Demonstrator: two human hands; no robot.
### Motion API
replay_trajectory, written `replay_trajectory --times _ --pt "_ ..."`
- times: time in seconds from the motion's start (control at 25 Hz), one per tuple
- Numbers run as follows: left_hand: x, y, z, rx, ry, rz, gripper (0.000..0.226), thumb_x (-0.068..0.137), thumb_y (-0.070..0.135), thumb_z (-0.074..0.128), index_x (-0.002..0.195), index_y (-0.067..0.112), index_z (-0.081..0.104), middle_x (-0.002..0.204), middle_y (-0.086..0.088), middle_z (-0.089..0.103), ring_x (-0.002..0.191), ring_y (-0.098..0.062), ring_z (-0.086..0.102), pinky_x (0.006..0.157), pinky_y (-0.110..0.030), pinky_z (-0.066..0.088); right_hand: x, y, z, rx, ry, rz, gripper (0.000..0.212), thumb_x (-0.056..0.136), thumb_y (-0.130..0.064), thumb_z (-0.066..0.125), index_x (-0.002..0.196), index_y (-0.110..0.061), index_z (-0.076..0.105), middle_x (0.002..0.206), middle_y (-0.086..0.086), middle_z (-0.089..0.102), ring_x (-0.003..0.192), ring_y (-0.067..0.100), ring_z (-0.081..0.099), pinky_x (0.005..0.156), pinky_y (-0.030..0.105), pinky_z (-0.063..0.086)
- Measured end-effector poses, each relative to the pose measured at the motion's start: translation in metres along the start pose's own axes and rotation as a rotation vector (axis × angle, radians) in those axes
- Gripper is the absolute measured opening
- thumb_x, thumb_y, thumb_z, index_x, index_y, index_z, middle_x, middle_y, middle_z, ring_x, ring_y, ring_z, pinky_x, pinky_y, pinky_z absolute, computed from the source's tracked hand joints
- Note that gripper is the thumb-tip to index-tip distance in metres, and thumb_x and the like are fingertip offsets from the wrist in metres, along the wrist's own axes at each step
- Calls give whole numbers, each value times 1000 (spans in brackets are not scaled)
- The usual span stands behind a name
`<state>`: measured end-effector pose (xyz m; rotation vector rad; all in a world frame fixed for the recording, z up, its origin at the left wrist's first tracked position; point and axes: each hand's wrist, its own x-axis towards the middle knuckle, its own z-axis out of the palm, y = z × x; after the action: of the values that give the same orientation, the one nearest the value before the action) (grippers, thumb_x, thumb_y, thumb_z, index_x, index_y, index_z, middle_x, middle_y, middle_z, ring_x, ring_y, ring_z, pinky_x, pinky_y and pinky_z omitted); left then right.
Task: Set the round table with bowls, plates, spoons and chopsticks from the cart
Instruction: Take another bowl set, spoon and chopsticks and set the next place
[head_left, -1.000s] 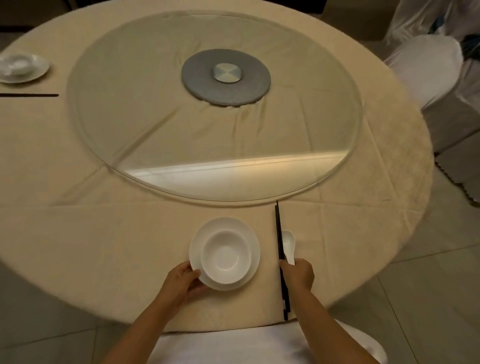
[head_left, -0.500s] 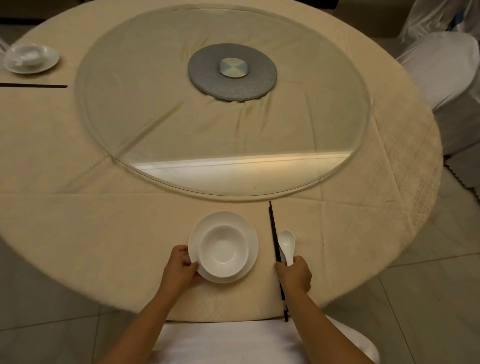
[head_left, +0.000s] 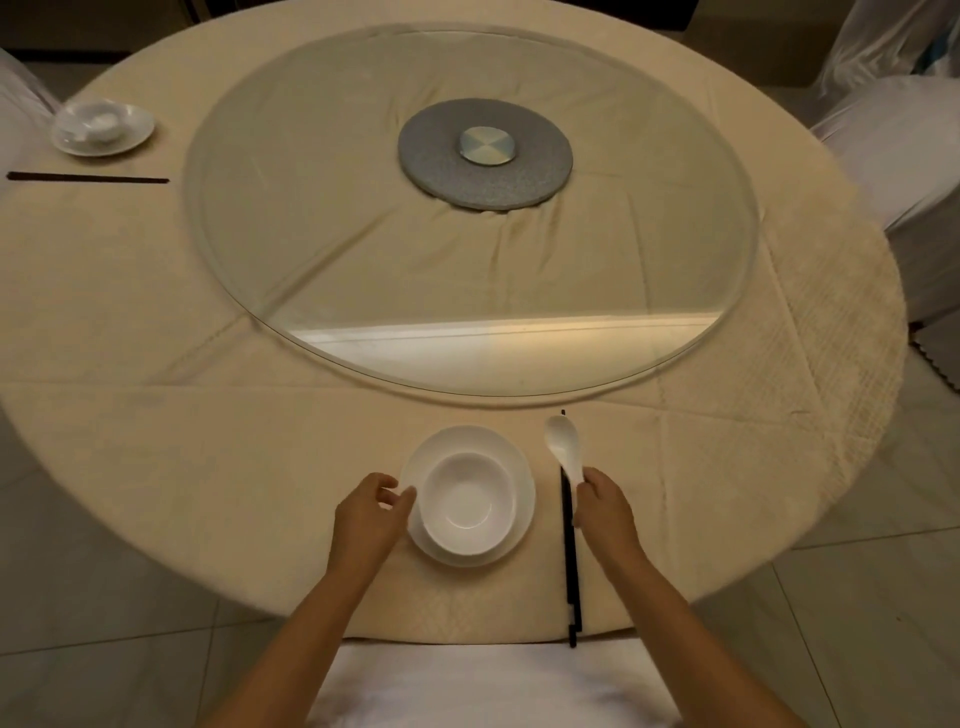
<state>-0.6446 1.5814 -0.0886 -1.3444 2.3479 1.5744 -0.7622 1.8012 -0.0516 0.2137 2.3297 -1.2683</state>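
Beside the chopsticks (head_left: 569, 551), spoon (head_left: 563, 448) now farther forward.

Bowl (head_left: 465, 498) on plate (head_left: 521, 478); chopsticks (head_left: 569, 561) and spoon (head_left: 563, 449) lie right of it.

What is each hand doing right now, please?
Left hand: open, fingertips at the plate rim, gripping nothing.
Right hand: holding the spoon by its handle.
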Motion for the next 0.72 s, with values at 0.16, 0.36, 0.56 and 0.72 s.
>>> replay_trajectory --times 0.16,0.36,0.56,0.72 --pt "4 13 7 -21 -147 -48 16 81 7 63 97 7 65 80 -7 68 71 -22 69 73 -39 59 1 -20 -9 -53 -225 -92 21 85 -6 56 92 -23 66 72 -1 68 60 5 62 65 22 45" --pt "8 13 12 -65 -160 -35 15 81 -1 59 91 8 68 72 -5 68 62 -18 66 63 -35 60 13 -22 8 -155 -293 -124 17 81 -8 65 76 -23 73 74 -9 68 57 6 61 67 16 48" --pt "12 14 14 -100 -152 -49 15 81 0 61 89 10 69 68 0 69 53 -9 65 55 -27 57 24 -18 25 -211 -214 -145 11 77 -11 72 76 -21 65 74 -13 63 59 -1 58 54 6 40" --pt "13 12 15 -115 -142 -50 14 81 1 61 88 11 68 70 0 69 56 -12 66 55 -26 57 28 -7 35 -273 -115 -175 21 75 -15 74 85 -16 56 77 -8 55 68 0 50 57 10 37"
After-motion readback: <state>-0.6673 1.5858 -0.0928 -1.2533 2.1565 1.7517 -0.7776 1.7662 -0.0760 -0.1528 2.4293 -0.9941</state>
